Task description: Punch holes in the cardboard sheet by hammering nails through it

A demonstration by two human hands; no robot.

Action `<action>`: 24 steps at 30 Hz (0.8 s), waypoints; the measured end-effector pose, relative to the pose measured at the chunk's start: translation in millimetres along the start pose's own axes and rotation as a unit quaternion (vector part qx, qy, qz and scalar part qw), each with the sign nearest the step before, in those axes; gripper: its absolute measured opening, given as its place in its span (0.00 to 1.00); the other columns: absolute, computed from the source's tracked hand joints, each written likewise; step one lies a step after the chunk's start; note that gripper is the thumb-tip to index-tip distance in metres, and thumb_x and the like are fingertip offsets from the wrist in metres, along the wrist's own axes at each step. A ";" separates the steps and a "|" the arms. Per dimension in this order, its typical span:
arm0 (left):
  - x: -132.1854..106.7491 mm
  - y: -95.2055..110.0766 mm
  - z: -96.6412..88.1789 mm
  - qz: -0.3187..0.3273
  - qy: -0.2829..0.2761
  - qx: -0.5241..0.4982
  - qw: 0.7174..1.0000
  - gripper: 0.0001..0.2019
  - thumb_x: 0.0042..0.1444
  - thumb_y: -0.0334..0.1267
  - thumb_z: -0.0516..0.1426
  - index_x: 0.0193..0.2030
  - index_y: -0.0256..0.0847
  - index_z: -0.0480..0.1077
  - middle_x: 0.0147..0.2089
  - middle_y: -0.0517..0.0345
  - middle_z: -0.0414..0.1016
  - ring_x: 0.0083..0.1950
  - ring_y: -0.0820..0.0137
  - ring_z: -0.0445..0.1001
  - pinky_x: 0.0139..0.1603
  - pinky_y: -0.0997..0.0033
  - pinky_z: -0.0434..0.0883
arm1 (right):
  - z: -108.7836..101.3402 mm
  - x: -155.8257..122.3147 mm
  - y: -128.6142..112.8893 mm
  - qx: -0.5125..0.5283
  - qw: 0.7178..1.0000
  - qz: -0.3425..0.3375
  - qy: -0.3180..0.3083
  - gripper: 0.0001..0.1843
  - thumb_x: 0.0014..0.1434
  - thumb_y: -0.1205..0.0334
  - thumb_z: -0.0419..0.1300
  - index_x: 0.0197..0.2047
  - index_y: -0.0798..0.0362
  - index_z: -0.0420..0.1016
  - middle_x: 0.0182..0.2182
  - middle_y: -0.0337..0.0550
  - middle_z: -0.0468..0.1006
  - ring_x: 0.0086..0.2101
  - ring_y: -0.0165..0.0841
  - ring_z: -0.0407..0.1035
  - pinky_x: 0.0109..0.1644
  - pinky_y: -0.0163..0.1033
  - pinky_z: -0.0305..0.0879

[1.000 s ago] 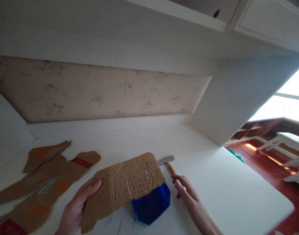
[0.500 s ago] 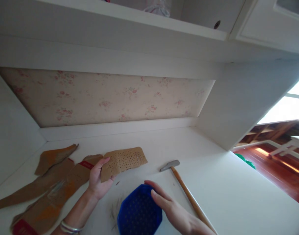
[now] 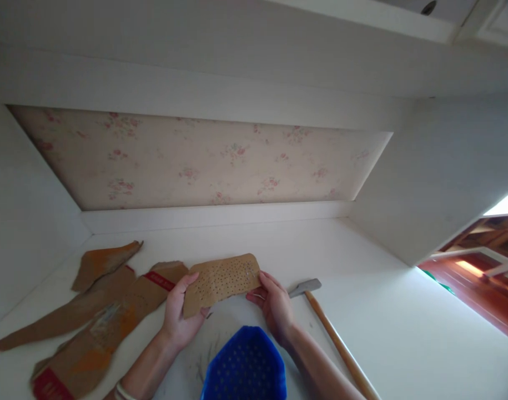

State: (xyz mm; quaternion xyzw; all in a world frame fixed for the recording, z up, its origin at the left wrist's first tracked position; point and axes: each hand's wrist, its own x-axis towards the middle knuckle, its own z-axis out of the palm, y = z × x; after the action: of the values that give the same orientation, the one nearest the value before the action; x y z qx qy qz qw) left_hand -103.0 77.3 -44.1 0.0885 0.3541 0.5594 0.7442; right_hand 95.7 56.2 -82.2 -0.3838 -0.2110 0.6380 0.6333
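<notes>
A brown piece of cardboard [image 3: 222,280] dotted with many small holes is held up between both hands. My left hand [image 3: 182,308] grips its left end, thumb on top and fingers beneath. At the right end, my right hand [image 3: 276,305] pinches the edge between thumb and fingers. Just below the hands stands a blue plastic basket [image 3: 245,364] with a perforated bottom, cut off by the lower frame edge. A hammer [image 3: 331,333] with a wooden handle and grey metal head lies right of my right hand.
Torn cardboard strips [image 3: 124,311] with red and orange marks lie on the left of the white surface [image 3: 403,328]. Dark debris [image 3: 204,355] is scattered left of the basket. A shelf overhangs the back, above a floral panel [image 3: 220,166]; a side panel [image 3: 437,178] rises at right.
My right hand has left the blue basket's rim and moved up to take the right end of the perforated cardboard. My left hand keeps its hold. The view has shifted slightly.
</notes>
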 end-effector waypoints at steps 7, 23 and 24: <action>12.9 -11.3 -7.2 0.022 -0.058 -0.017 0.998 0.02 0.55 0.30 0.58 0.33 0.38 0.70 0.28 0.58 0.73 0.26 0.70 0.73 0.24 0.73 0.69 | -9.2 8.4 0.4 0.005 1.000 -0.017 0.016 0.16 0.52 0.54 0.71 0.43 0.51 0.79 0.29 0.38 0.82 0.27 0.28 0.77 0.35 0.32 0.74; 15.3 -48.5 -10.0 -0.024 -0.060 0.102 0.993 0.14 0.60 0.36 0.61 0.51 0.33 0.73 0.50 0.42 0.79 0.45 0.61 0.79 0.42 0.65 0.78 | -3.3 -5.4 -2.2 -0.230 0.962 -0.062 -0.134 0.16 0.60 0.53 0.64 0.50 0.49 0.77 0.31 0.36 0.77 0.26 0.29 0.70 0.32 0.36 0.67; 14.9 -48.0 -9.9 -0.025 -0.055 0.097 0.993 0.14 0.60 0.35 0.61 0.52 0.33 0.72 0.51 0.42 0.78 0.46 0.60 0.79 0.43 0.64 0.79 | -2.7 -6.2 -2.7 -0.237 0.960 -0.065 -0.136 0.16 0.60 0.53 0.64 0.50 0.48 0.76 0.32 0.37 0.77 0.26 0.30 0.70 0.32 0.36 0.68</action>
State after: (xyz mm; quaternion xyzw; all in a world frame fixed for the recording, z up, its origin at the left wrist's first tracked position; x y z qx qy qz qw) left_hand -70.4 70.9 -83.1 0.1823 0.3672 0.4978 0.7643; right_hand 98.9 49.9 -80.4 -0.4184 -0.4649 0.5734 0.5292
